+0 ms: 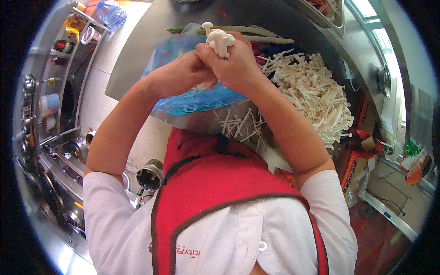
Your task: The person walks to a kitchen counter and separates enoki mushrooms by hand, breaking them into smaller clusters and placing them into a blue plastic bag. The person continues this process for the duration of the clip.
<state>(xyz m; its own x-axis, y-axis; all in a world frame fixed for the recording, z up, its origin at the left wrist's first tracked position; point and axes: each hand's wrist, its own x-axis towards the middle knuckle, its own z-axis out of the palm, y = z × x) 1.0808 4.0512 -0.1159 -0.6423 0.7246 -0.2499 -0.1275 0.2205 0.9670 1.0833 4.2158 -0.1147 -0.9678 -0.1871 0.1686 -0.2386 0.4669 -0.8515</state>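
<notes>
A small cluster of white mushrooms (221, 42) sticks up from my right hand (239, 67), caps upward, gripped by the thumb and fingers. My left hand (185, 74) meets the right one, its fingers curled in. What lies inside the left hand is hidden. Both hands are above a blue translucent plastic bag (202, 103) that bears printing. To the right, a large heap of loose, long-stemmed white mushrooms (309, 92) lies on the metal worktop (134, 65). Several thin stems (240, 125) are scattered near the worktop's front edge, by my apron (220, 172).
Behind the bag lie long green-and-white stalks (264, 34), perhaps leeks. A metal tray (338, 22) with food stands at the far right. On the left are a shelf (91, 51) with bottles and tubs, and a large water bottle (111, 14). Cardboard boxes (357, 168) are at the right.
</notes>
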